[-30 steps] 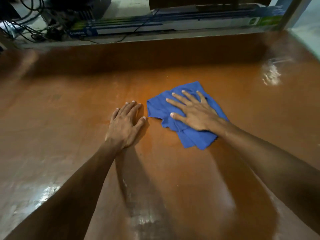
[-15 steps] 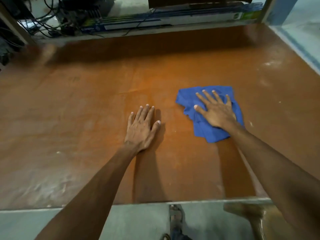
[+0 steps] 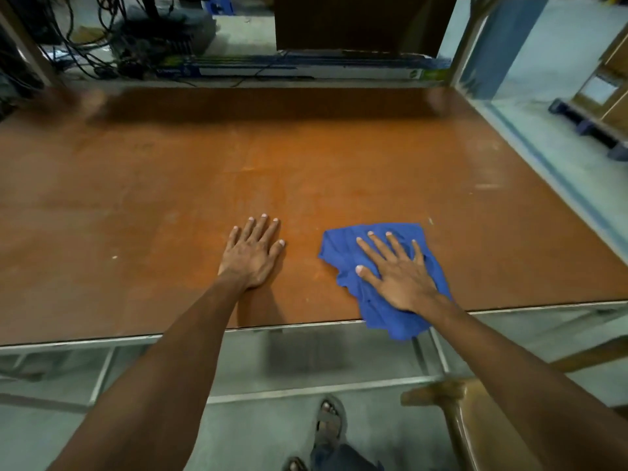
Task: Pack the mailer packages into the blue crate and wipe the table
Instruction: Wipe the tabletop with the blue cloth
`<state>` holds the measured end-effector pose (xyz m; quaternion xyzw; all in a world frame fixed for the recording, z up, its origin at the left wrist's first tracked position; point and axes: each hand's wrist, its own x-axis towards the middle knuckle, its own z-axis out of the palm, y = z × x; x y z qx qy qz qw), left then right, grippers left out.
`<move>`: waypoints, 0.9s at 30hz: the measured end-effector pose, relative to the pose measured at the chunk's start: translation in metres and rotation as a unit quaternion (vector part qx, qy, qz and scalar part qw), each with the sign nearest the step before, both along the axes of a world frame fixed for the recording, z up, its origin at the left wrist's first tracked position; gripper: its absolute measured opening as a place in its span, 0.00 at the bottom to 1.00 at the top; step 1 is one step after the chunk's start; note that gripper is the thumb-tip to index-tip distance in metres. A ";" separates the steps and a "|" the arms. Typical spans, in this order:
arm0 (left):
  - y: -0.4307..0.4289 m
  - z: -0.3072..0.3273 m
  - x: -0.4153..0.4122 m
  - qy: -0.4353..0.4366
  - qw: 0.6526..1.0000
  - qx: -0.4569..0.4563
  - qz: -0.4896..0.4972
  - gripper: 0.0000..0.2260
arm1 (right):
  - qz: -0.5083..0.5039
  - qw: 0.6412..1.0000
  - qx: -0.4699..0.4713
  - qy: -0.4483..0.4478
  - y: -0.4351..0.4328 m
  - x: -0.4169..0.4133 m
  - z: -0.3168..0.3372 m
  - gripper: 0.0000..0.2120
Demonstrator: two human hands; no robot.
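Wooden piece [image 3: 455,399]: brown and shiny, nearest of all, just under the right arm. The arm hides part of it. I cannot tell what it is.
Foot [image 3: 328,424]: one foot in a grey sandal on the floor, down between the two arms. The toes of a second foot [image 3: 295,465] are cut off at the bottom edge.
Metal frame [image 3: 306,389]: grey bars below the table, partly behind both arms and blurry.
Left hand [image 3: 253,256]: lies flat on the bare table, palm down, fingers straight and close together. It holds nothing.
Right hand [image 3: 399,275]: lies flat, palm down, fingers straight and spread wide. It presses on the blue cloth and does not curl round it.
Blue cloth [image 3: 390,321]: one crumpled cloth under the right hand, apart from the left hand. The hand hides its middle. Its near corner hangs over the near edge of the table.
Table [image 3: 170,185]: one orange-brown top under both hands. Its left side is cut off.
Long box [image 3: 299,68]: one flat box, far past the fingertips, along the far edge of the table. Its words are too blurry to read.
Cables [image 3: 85,39]: a black tangle far past the left hand, too many to count.
Count: two hands, one cloth, one table.
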<state>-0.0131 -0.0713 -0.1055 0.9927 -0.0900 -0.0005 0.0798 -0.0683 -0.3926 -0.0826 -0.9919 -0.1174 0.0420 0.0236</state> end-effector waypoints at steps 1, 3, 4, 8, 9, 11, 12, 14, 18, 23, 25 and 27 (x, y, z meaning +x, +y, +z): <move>0.000 -0.001 0.000 0.002 1.000 0.003 0.004 0.28 | 0.073 0.997 -0.004 0.001 0.001 -0.015 -0.001 0.30; 0.000 -0.001 0.001 0.009 1.000 0.005 0.001 0.28 | 0.147 0.989 -0.011 0.009 -0.014 -0.028 0.002 0.29; 0.000 0.000 0.001 0.012 1.000 0.003 -0.003 0.28 | 0.129 0.992 -0.009 0.012 -0.027 -0.024 0.003 0.28; -0.002 0.000 0.002 0.005 1.000 -0.013 0.000 0.30 | -0.057 0.998 0.022 0.015 -0.061 -0.015 0.000 0.29; -0.006 0.000 0.004 0.004 1.000 -0.019 0.006 0.30 | -0.045 0.999 0.015 0.011 -0.059 -0.018 -0.001 0.29; -0.024 0.002 0.009 0.003 1.000 -0.027 -0.004 0.33 | 0.043 0.999 0.000 0.000 -0.054 -0.026 -0.002 0.30; -0.038 0.003 0.014 0.003 0.999 -0.031 -0.021 0.35 | 0.089 0.996 -0.002 0.003 -0.055 -0.028 -0.002 0.30; -0.073 0.005 0.027 0.005 0.998 -0.038 -0.058 0.36 | 0.139 0.990 -0.001 0.004 -0.072 -0.015 -0.001 0.30; -0.144 0.009 0.064 0.012 0.995 -0.042 -0.093 0.31 | -0.020 1.000 0.010 0.005 -0.135 0.063 -0.004 0.29; -0.200 0.007 0.128 0.026 0.997 -0.039 -0.066 0.30 | 0.010 1.000 0.002 0.008 -0.154 0.124 -0.001 0.31; -0.212 0.005 0.154 0.020 0.998 -0.032 -0.057 0.30 | 0.107 0.994 0.003 0.010 -0.168 0.139 -0.001 0.31; -0.221 0.003 0.176 0.021 0.998 -0.033 -0.044 0.30 | 0.072 0.997 0.007 -0.011 -0.197 0.183 -0.004 0.31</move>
